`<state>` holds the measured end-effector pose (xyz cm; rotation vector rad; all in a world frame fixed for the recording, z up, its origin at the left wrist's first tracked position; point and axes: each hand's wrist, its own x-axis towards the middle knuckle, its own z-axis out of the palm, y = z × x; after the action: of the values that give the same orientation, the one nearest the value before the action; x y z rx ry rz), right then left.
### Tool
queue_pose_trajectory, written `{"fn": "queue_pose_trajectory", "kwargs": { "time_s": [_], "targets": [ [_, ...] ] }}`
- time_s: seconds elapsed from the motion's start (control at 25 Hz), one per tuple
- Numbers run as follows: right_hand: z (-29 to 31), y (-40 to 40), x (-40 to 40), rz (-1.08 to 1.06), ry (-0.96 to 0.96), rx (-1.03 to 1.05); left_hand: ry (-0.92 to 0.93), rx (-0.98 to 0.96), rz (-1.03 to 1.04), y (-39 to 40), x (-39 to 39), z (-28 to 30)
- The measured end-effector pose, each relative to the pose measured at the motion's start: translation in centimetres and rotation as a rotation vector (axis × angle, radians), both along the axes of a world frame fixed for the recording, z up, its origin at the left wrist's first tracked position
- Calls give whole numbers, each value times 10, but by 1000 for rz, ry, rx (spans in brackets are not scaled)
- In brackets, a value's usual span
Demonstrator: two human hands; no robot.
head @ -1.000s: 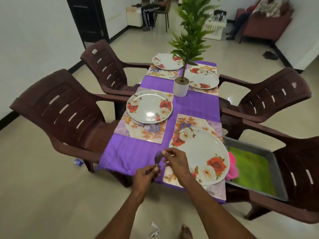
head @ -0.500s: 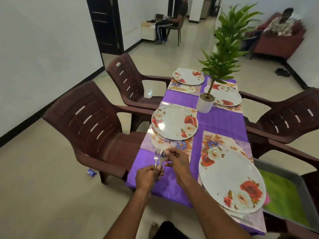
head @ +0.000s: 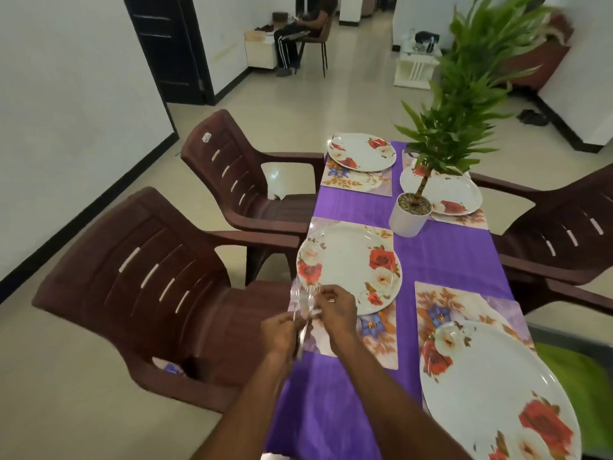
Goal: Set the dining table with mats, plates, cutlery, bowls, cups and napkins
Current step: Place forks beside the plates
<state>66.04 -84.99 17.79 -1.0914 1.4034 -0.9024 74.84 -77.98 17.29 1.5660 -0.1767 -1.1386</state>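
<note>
A: Largest items first. What is noted?

B: A table point(head: 447, 257) covered w/ a purple cloth is seen, running away from the camera. Brown plastic chairs are placed along both sides; the near-left chair point(head: 139, 293) and the far-left chair point(head: 232, 180) are drawn up to the table edge, and right-side chairs point(head: 560, 234) are partly in view.

A: Centre of table?

B: A potted plant point(head: 464, 104) in a white pot point(head: 409, 215) is stood there, approx. between the two far settings.

A: Settings?

B: Four floral mats are laid, each w/ a floral plate on it. The near-right plate point(head: 497, 390) is cut off by the frame edge. The near-left plate point(head: 348, 267) is set on the near-left mat point(head: 381, 333). The far-left plate point(head: 361, 151) is fully visible; the far-right plate point(head: 444, 190) is partly hidden by the plant stem. A grey tray w/ green lining point(head: 577, 370) is glimpsed at the right, beside the table.

A: Hands and cutlery?

B: Forks point(head: 303, 302) are held over the left edge of the near-left mat, just beside that plate's rim, tines pointing away. The handles are gripped in the left hand point(head: 280, 330). One fork is pinched by the right hand point(head: 335, 310) near its neck. Exact count of forks: can't be told, blurred.

A: Background?

B: A seated person point(head: 298, 31) is noted near a dark door point(head: 166, 48); a white side table point(head: 416, 66) is seen further right.
</note>
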Motion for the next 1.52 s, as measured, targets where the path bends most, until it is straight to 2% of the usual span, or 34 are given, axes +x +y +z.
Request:
{"fn": "queue_pose_trajectory", "kwargs": {
  "time_s": [0.12, 0.32, 0.56, 0.68, 0.76, 0.88, 1.08, 1.32, 1.4, 1.52],
  "targets": [
    [3, -33, 3, -111, -59, 58, 40, 13, -6, -39, 13, 1],
    [18, -91, -6, -220, -261, 120, -182, -9, -108, -100, 44, 5],
    [38, -152, -5, -300, -739, 186, 1, 168, -436, -184, 74, -2],
    [41, -178, 2, -272, -786, 220, -25, 204, -463, -221, 79, 5],
    [37, -192, 3, -247, -778, 239, 20, 199, -459, -243, 86, 5],
    [18, -221, -1, -208, -660, 229, 49, 202, -458, -272, 102, -1],
    [-13, -271, -11, -167, -210, 119, -107, 159, -478, -320, 108, -4],
    [-57, -346, -25, -122, 290, -35, -221, 207, -480, -386, 93, -56],
    [-68, -357, -32, -111, 414, -26, -353, 252, -503, -396, 91, -68],
    [-81, -364, -34, -127, 492, 16, -557, 290, -603, -405, 89, -76]
  ]
}}
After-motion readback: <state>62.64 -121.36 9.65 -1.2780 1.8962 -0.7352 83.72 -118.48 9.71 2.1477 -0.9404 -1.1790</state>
